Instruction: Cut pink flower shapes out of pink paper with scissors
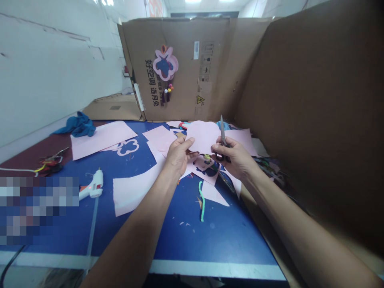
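Note:
My left hand (179, 154) pinches the left edge of a rounded pink paper shape (203, 136) and holds it up above the blue table (210, 236). My right hand (232, 154) grips a pair of scissors (222, 130) by the dark handles, with the blades pointing up at the paper's right edge. Under both hands lie pink offcuts and a small pink and blue flower piece (207, 164).
A white glue gun (92, 187) lies at the left, with a green pipe cleaner (202, 200) near the middle. Pink sheets (100, 138) and a blue cloth (76, 125) sit farther left. Cardboard walls (315, 104) close the back and right; a paper flower (165, 64) hangs there.

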### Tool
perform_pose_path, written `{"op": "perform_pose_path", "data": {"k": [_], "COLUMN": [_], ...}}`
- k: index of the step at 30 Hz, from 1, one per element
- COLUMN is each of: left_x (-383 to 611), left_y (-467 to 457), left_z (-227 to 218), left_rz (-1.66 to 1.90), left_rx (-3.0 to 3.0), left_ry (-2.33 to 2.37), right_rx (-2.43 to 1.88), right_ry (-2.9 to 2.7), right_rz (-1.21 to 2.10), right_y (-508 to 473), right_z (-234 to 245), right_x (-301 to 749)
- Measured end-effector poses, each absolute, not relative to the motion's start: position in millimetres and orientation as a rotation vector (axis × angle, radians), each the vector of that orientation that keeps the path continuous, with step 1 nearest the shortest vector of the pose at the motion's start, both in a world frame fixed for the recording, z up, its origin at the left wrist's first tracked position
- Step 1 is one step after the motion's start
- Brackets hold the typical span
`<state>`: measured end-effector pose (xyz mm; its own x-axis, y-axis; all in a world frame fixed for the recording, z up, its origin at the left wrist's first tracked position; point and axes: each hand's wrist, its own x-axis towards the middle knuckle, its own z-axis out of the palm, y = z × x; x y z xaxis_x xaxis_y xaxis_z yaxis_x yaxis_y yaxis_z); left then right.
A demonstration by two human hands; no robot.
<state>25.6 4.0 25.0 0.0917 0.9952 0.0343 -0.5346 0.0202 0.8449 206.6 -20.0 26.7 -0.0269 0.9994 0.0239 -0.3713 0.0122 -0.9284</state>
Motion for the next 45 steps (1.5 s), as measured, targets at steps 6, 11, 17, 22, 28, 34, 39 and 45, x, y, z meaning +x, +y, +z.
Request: {"op": "perform_pose_path", "data": {"k": [6,11,17,22,28,34,39,45], "left_x": [26.0,24.9,24.8,24.4,24.9,27.6,27.5,26.7], "left_y": [4.4,5.1,6.1,7.2,6.5,2.4,1.7,3.3], "left_z": [25.0,23.5,22.4,20.8,17.8,20.5,23.0,21.3], "left_rz": [1.364,1.354,1.359,1.355,1.314,1.283,1.299,1.298], "left_rx": [0.833,0.851,0.858,0.851,0.907,0.932,0.932,0.966], "left_ry": [0.735,0.739,0.744,0.742,0.735,0.760,0.751,0.717], "right_rx": [-0.919,-0.933,-0.910,-0.900,-0.881,-0.905,-0.922,-0.935], "right_ry": [-0.952,-0.962,-0.963,-0.958,-0.907,-0.864,-0.869,-0.884], "right_rz": [1.374,1.381,1.380,1.367,1.335,1.281,1.282,1.285], "right_y": [-20.5,-21.6,-22.3,-20.6,-14.7,-13.6,-15.6,-17.1], "right_z": [26.9,26.7,27.4,27.1,29.9,36.3,37.8,37.7], "right_x": [204.8,203.2,202.4,204.6,216.5,225.1,222.7,219.4]}}
